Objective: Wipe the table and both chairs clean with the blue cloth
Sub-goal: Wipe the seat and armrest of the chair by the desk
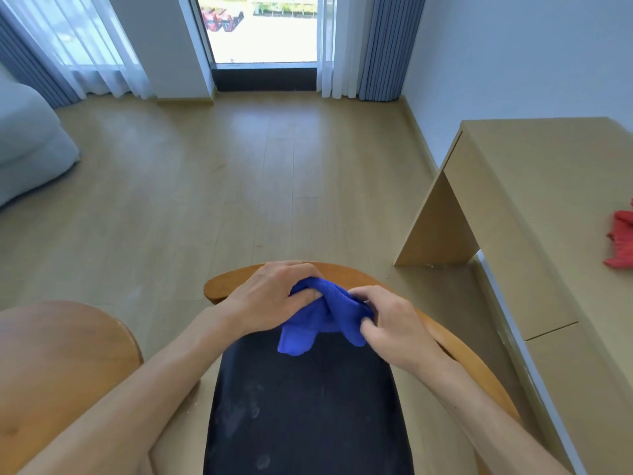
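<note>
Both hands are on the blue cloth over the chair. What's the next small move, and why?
Probably press the bunched blue cloth, gripped by left hand and right hand, down onto the dark seat and wipe: pale smudges show there.

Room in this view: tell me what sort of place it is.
Probably a bedroom or small apartment room. Long curtains frame a tall window, bedding sits at the left, and a plain desk stands against the wall beside a wooden chair.

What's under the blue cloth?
Below the blue cloth, gripped by the left hand and right hand, is the chair's black seat. The cloth hides part of the wooden backrest.
</note>
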The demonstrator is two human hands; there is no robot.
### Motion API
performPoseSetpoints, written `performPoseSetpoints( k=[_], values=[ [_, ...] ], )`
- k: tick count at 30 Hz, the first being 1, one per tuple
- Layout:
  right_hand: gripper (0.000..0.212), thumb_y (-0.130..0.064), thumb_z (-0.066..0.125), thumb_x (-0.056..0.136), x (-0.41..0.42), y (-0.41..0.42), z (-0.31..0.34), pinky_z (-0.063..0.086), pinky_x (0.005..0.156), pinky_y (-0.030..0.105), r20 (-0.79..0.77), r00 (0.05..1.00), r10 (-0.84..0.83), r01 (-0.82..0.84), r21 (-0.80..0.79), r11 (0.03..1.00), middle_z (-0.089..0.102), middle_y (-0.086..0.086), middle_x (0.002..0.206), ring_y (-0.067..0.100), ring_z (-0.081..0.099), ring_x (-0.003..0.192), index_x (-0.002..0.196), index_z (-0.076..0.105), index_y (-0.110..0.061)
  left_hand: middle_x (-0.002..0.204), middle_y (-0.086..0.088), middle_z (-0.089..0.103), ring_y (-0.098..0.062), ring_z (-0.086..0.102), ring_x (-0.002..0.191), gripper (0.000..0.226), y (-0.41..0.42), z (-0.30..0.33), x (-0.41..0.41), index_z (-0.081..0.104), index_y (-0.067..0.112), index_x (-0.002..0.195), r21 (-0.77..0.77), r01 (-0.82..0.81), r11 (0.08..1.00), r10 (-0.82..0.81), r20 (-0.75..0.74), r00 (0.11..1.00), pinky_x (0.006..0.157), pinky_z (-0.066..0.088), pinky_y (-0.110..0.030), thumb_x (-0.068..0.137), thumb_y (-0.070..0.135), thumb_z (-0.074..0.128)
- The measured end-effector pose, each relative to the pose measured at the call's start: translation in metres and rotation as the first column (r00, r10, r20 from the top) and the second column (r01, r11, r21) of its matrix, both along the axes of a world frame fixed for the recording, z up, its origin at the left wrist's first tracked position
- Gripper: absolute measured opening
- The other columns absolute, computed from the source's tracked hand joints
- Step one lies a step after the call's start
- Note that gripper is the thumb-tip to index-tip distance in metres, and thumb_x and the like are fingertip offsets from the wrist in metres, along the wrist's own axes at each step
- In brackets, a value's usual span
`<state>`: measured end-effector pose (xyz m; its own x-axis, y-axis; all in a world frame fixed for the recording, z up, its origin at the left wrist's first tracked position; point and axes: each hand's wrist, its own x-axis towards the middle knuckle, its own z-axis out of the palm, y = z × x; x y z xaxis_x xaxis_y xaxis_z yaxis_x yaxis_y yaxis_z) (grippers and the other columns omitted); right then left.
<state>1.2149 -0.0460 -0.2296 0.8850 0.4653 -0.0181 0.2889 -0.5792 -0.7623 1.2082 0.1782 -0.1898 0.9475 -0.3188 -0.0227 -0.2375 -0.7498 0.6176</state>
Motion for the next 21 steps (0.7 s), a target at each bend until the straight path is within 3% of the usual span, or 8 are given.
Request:
performPoseSetpoints(
  k=[2,5,7,11,16,19,21],
  values=[
    [0.041,-0.012,0.060,0.084,-0.003,0.000,0.005,0.044,0.087,0.017,-0.008,1.000,-0.023,0.023,0.023,0.999,0.059,-0.017,0.113,-0.001,0.054,0.103,0.122,0.057,-0.029,0.087,0.016,0.065,-0.005,0.058,0.082,0.011,0.000,0.002,-0.002,0.065,0.026,0.100,-0.039,-0.048,0.998,0.047,-0.024,0.999,0.072,0.046,-0.018,0.095,0.022,0.055],
    [0.056,-0.036,0.072,0.077,-0.012,-0.002,0.006,0.046,0.089,0.020,-0.094,0.995,0.020,-0.020,-0.002,1.000,0.052,-0.021,0.119,-0.001,0.049,0.109,0.128,0.049,-0.034,0.087,0.018,0.066,-0.003,0.060,0.083,0.011,-0.004,0.008,-0.007,0.065,0.029,0.098,-0.078,-0.061,0.995,0.056,-0.063,0.996,0.070,0.046,-0.015,0.095,0.024,0.056],
    [0.042,-0.022,0.068,0.078,-0.015,-0.005,0.002,0.048,0.083,0.024,-0.016,1.000,0.024,-0.025,-0.073,0.997,0.057,-0.018,0.108,0.002,0.053,0.100,0.116,0.055,-0.032,0.085,0.017,0.066,-0.002,0.060,0.083,0.009,-0.006,0.011,-0.010,0.065,0.029,0.096,-0.049,-0.011,0.999,0.006,-0.096,0.995,0.071,0.046,-0.016,0.095,0.026,0.057],
    [0.035,0.004,0.055,0.078,-0.017,-0.014,0.008,0.040,0.076,0.008,0.062,0.990,-0.125,0.122,0.047,0.991,0.063,-0.009,0.095,0.003,0.055,0.089,0.099,0.063,-0.023,0.077,0.013,0.063,-0.006,0.058,0.077,0.008,0.002,0.013,-0.016,0.064,0.029,0.088,0.011,0.037,0.999,-0.035,-0.140,0.990,0.067,0.044,-0.017,0.094,0.032,0.060],
    [0.037,0.003,0.061,0.085,-0.014,-0.020,0.023,0.049,0.074,0.014,-0.157,0.973,-0.171,0.205,0.229,0.952,0.065,-0.011,0.093,0.005,0.061,0.086,0.100,0.058,-0.031,0.081,0.013,0.064,-0.009,0.058,0.078,0.012,0.005,0.010,-0.024,0.062,0.034,0.096,0.032,0.040,0.999,-0.034,-0.165,0.986,0.067,0.043,-0.017,0.094,0.023,0.058],
    [0.045,0.003,0.064,0.084,-0.011,-0.015,0.029,0.054,0.075,0.021,-0.251,0.964,-0.090,0.171,0.327,0.929,0.065,-0.005,0.093,0.011,0.064,0.086,0.102,0.055,-0.037,0.078,0.009,0.061,-0.011,0.055,0.070,0.017,-0.005,0.010,-0.026,0.057,0.031,0.102,0.120,0.086,0.989,-0.062,-0.186,0.981,0.063,0.043,-0.023,0.088,0.021,0.054],
    [0.047,0.001,0.066,0.083,-0.012,-0.008,0.034,0.055,0.078,0.025,-0.238,0.971,-0.019,0.101,0.338,0.936,0.066,-0.003,0.094,0.013,0.066,0.088,0.104,0.053,-0.038,0.082,0.011,0.058,-0.008,0.054,0.074,0.018,-0.025,0.010,-0.028,0.053,0.026,0.101,0.080,0.068,0.994,-0.057,-0.138,0.989,0.066,0.043,-0.023,0.083,0.030,0.058]
  ],
)
